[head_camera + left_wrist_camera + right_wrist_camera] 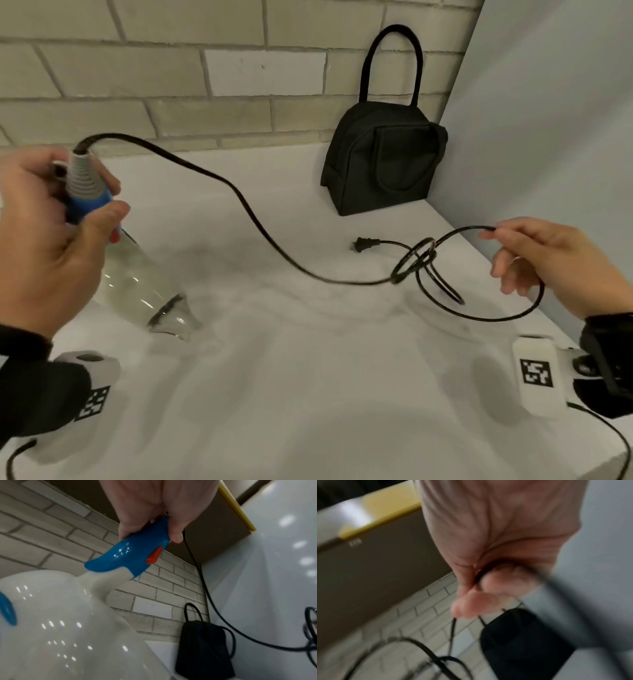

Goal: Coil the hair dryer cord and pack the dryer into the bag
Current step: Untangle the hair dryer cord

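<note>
My left hand [51,236] is wrapped around the blue handle of the hair dryer [133,555], holding it with the cord end up and the pale barrel slanting down toward the white table [308,377]; I can't tell whether the nozzle touches the surface. My right hand [548,263] pinches the cord [246,209] between thumb and forefinger at the top of a loose loop, the other fingers hanging half curled below it. From the handle the cord arcs up, then runs down and rightward across the table to a tangle of small loops just left of my right hand, and the plug [363,245] lies on the table a little beyond that tangle. So the slack runs left to right between my hands, and the free end sits on the right-hand side, nearer that hand. I judge the coiling barely begun: the loops look crossed, not stacked. The black bag [383,161] stands upright in the far right corner against the brick wall [137,85], nearer my right hand, and appears closed.
</note>
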Demonstrator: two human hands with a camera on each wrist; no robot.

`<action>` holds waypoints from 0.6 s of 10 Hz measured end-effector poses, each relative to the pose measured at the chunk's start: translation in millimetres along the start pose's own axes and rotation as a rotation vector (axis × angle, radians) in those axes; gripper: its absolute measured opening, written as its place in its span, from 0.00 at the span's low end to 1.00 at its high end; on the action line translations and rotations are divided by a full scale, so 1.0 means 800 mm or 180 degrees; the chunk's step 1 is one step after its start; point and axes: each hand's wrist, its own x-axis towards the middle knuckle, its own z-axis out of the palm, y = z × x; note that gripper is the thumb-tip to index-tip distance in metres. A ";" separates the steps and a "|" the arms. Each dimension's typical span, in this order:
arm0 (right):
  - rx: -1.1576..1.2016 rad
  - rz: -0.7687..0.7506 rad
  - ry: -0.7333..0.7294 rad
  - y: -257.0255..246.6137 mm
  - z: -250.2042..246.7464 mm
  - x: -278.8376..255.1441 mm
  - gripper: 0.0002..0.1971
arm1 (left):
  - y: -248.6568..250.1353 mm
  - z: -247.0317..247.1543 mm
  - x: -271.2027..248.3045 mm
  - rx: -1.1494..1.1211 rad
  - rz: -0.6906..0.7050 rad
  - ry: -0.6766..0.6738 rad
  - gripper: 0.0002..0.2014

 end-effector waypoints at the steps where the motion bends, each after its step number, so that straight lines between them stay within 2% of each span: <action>1: 0.0235 -0.0025 0.0083 -0.009 0.018 0.000 0.11 | 0.028 0.019 -0.021 -0.0160 0.0144 0.0000 0.26; 2: 0.0542 0.0007 0.0200 -0.010 0.026 0.000 0.11 | 0.042 0.030 -0.039 -0.0366 0.0412 -0.0058 0.27; 3: 0.0612 0.0018 0.0170 -0.007 0.029 -0.003 0.11 | 0.039 0.033 -0.066 -0.0299 0.0662 -0.0127 0.14; 4: 0.0638 0.0006 0.0194 -0.003 0.034 -0.010 0.11 | -0.003 0.021 -0.102 -0.0071 0.0355 -0.0172 0.12; 5: 0.0798 -0.0068 0.0238 0.000 0.041 -0.015 0.09 | -0.064 0.021 -0.139 -0.0424 -0.0478 -0.0250 0.15; 6: 0.0935 -0.0154 0.0178 0.001 0.050 -0.020 0.17 | -0.032 0.021 -0.160 0.0307 -0.0931 -0.0952 0.20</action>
